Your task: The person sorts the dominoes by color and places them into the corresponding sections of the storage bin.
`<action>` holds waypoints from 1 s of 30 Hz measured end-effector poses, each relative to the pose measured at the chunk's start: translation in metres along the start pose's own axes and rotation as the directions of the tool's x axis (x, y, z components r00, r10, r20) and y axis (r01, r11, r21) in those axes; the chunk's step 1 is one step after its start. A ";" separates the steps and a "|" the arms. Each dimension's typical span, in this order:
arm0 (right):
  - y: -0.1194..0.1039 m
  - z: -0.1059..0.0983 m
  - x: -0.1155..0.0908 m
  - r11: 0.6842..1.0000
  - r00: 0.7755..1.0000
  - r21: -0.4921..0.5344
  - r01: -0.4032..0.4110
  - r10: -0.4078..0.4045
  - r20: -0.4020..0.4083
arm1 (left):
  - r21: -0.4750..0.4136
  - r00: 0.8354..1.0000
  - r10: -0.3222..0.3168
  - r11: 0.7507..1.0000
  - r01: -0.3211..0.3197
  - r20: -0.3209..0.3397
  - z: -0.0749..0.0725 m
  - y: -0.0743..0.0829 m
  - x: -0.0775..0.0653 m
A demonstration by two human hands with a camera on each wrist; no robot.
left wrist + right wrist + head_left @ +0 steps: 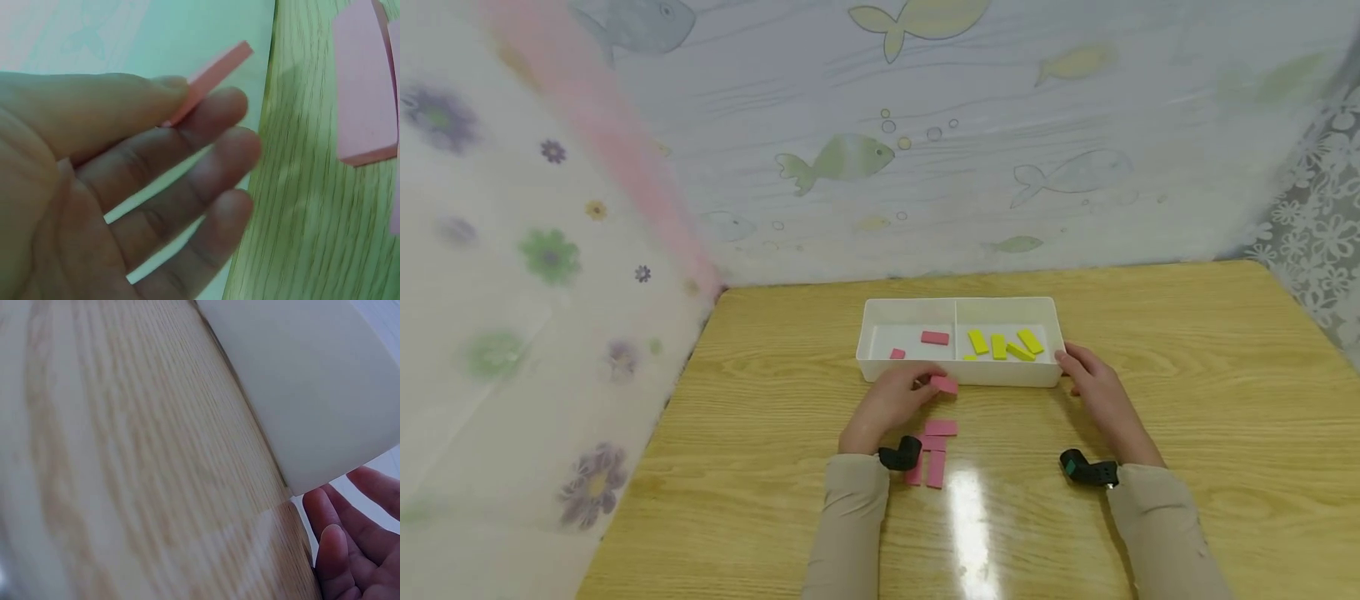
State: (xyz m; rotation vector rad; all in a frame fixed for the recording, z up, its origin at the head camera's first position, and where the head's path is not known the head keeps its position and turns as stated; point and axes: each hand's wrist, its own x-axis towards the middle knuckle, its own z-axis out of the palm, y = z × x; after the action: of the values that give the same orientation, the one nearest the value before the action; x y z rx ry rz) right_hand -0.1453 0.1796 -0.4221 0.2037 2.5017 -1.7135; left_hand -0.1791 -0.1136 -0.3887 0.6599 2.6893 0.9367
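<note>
My left hand [895,393] pinches a small pink block [944,384] between thumb and index finger, just in front of a white two-part box [895,370]. In the left wrist view, the pinched block slants upward from the fingertips, and the other fingers spread loosely below it. Several pink blocks [936,469] lie close together on the table near the left wrist, partly hidden by the wrist strap. At the box's front right corner, my right hand [1101,392] touches the wall with its fingers; the right wrist view shows nothing else in it.
Inside the box, the left compartment has a pink block [935,337] and a smaller-looking pink piece [897,354]. The right compartment holds several yellow blocks [998,347]. All stands on a wooden table [760,383], with a fish-printed curtain [955,217] behind it.
</note>
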 end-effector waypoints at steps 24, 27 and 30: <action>-0.002 -0.002 0.004 1.000 1.000 0.011 0.023 -0.023 0.013 | -0.132 0.999 -0.041 0.990 0.038 -0.020 -0.010 0.001 -0.004; -0.001 -0.003 0.004 1.000 1.000 0.007 0.031 -0.031 0.003 | -0.111 0.999 -0.037 0.993 0.035 -0.021 -0.010 0.002 -0.003; 0.000 -0.003 0.004 0.999 0.999 -0.001 0.045 -0.045 -0.009 | -0.095 0.999 -0.039 0.995 0.037 -0.020 -0.010 0.003 -0.003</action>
State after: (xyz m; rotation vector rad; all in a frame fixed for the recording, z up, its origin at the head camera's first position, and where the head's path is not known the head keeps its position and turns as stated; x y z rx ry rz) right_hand -0.1491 0.1822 -0.4220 0.1570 2.5323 -1.7321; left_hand -0.1784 -0.1180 -0.3788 0.5803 2.6473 1.0600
